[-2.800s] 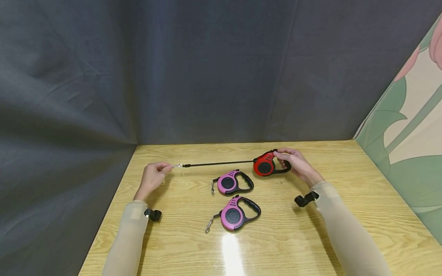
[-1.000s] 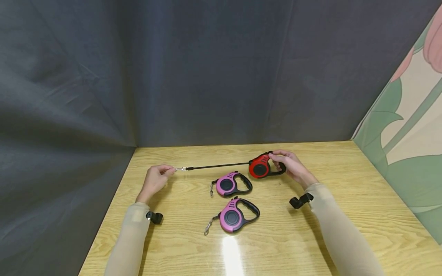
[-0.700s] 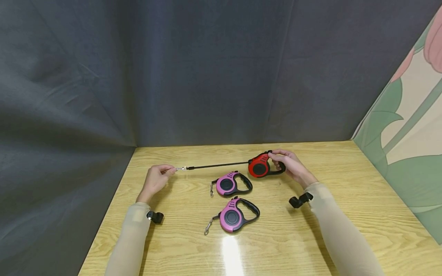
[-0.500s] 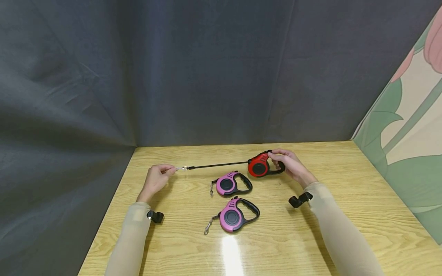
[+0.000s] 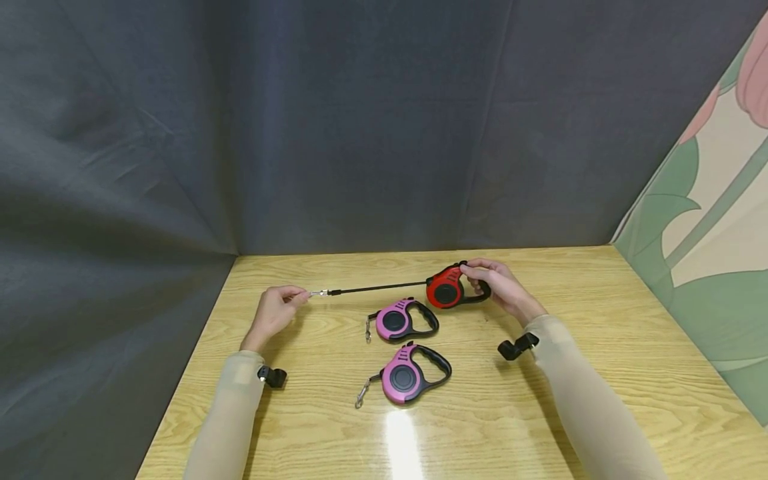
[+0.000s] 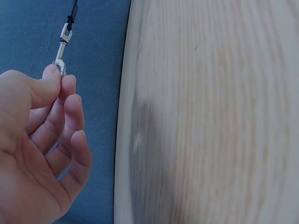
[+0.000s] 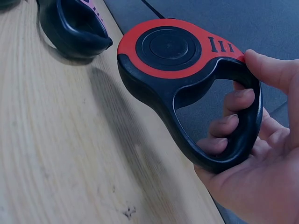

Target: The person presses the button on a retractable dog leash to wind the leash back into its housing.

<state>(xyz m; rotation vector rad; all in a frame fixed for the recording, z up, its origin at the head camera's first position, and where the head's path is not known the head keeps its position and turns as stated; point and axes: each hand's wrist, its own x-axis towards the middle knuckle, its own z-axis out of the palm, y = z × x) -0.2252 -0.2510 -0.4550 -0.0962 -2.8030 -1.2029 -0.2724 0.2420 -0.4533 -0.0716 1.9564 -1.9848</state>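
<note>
My right hand [image 5: 503, 285] grips the black loop handle of a red and black retractable dog leash [image 7: 173, 49], its fingers curled through the loop. The leash is held above the table. From its casing a thin black cord [image 5: 381, 288] runs taut to the left. The cord ends in a silver metal clip [image 6: 62, 46], which my left hand [image 5: 276, 312] pinches between thumb and forefinger. Just nearer to me lie two pink and black retractable leashes, the farther pink leash [image 5: 394, 321] and the nearer pink leash [image 5: 402, 377], handles to the right and clips to the left.
The wooden table [image 5: 324, 440] reaches a dark grey cloth [image 5: 360, 133] at the back and left. On the right stands a wall panel [image 5: 714, 220] with a leaf and flower pattern. Small wrist cameras sit on both sleeves.
Over the last second both hands have drifted slightly towards each other, so the stretch of cord between them is a little shorter. The pink leashes have not moved.
</note>
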